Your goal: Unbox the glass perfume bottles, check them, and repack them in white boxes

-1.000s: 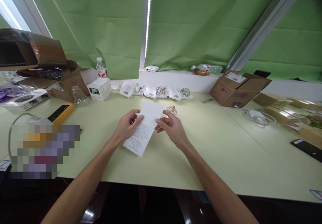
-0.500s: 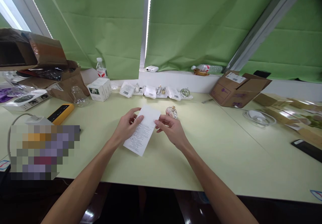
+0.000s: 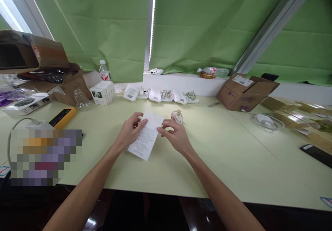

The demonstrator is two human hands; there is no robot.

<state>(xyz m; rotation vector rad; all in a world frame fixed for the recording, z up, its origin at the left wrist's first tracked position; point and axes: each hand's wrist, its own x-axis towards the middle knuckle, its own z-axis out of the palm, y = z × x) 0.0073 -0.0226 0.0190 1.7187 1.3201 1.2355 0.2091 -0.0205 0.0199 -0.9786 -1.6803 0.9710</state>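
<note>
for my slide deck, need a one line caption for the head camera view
Left hand and right hand hold a printed paper slip over a pale table, a small glass bottle just beyond.

The printed lines on the folded paper slip (image 3: 145, 136) are too small to read, and its left edge is covered by the left hand (image 3: 130, 131), whose thumb lies over it. The right hand (image 3: 174, 135) covers part of the slip's right edge. A pixelated block (image 3: 46, 156) hides whatever lies on the desk (image 3: 207, 161) at the lower left. The small glass bottle (image 3: 177, 116) just beyond the right fingers is too small to make out in detail. The barcode labels (image 3: 155, 95) along the sill cannot be read. The dark flat device (image 3: 316, 153) is cut off by the right edge.
</note>
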